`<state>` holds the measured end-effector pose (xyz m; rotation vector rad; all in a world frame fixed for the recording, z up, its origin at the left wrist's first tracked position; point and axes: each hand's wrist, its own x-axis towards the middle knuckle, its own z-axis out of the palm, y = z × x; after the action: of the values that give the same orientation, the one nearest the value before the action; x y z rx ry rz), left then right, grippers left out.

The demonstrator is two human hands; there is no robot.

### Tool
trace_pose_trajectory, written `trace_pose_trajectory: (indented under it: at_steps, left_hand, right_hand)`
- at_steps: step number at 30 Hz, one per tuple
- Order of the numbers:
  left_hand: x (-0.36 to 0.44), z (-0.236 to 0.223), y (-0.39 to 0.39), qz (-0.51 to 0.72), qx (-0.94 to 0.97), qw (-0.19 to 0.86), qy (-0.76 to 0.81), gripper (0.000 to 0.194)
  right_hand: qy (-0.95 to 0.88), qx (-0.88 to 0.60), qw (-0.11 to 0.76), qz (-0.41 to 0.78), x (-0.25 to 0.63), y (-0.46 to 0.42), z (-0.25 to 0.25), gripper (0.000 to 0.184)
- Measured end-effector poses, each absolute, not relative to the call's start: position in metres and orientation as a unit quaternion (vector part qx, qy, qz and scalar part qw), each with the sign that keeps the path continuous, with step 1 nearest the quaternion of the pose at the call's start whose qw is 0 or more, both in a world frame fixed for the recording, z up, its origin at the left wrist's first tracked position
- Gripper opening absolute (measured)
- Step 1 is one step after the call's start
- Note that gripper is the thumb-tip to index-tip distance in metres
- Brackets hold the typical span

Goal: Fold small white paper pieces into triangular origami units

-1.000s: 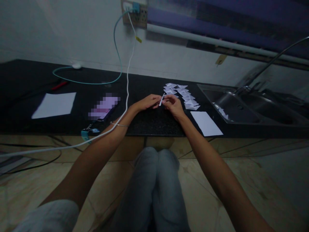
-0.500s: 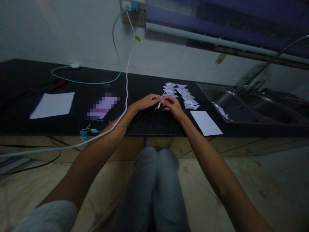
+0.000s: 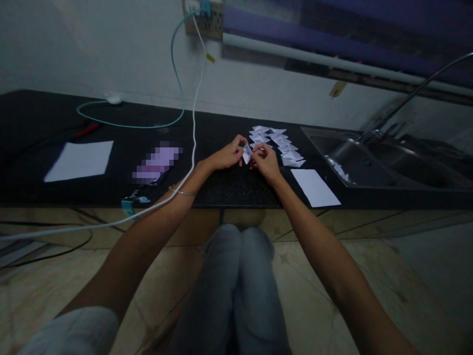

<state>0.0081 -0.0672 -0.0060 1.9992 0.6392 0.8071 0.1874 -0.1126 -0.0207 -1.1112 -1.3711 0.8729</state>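
A small piece of folded white paper (image 3: 247,154) is held between my two hands above the dark countertop, its face turned towards me in a diamond shape. My left hand (image 3: 228,155) pinches its left side. On the opposite side, the fingertips of my right hand (image 3: 266,163) grip its edge. Just beyond my right hand lie several folded paper boats (image 3: 287,146), set in two overlapping rows. A stack of flat white paper (image 3: 316,188) rests to the right of my right forearm.
At the right is a metal sink (image 3: 354,162) with a faucet (image 3: 377,135). A white cable (image 3: 194,123) crosses over my left forearm. Further left lie a blurred-out purple item (image 3: 158,163), a white sheet (image 3: 79,160) and a red object (image 3: 86,130). The counter's front edge (image 3: 236,206) is near my knees.
The folded paper was seen edge-on as a thin strip; now it is turned and opened into a diamond. My hands have moved slightly apart.
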Motion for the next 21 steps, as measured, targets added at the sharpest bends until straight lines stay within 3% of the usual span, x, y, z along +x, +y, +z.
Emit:
trace_pose_trajectory:
  at_steps: [5, 11, 17, 21]
  left_hand:
    - [0.011, -0.006, -0.059, 0.309, 0.735, 0.538, 0.271, 0.044]
    - [0.015, -0.010, -0.042, 0.256, 0.697, 0.608, 0.281, 0.082]
    - [0.013, -0.012, -0.041, 0.220, 0.752, 0.576, 0.232, 0.075]
    - [0.005, -0.001, -0.052, 0.222, 0.773, 0.565, 0.183, 0.057]
  right_hand:
    - [-0.621, -0.464, 0.551, 0.309, 0.189, -0.114, -0.020, 0.018]
    - [-0.663, -0.436, 0.578, 0.191, 0.187, -0.115, -0.019, 0.015]
    - [-0.695, -0.417, 0.564, 0.157, 0.185, -0.121, -0.015, 0.011]
    - [-0.659, -0.419, 0.581, 0.229, 0.188, -0.117, -0.017, 0.013]
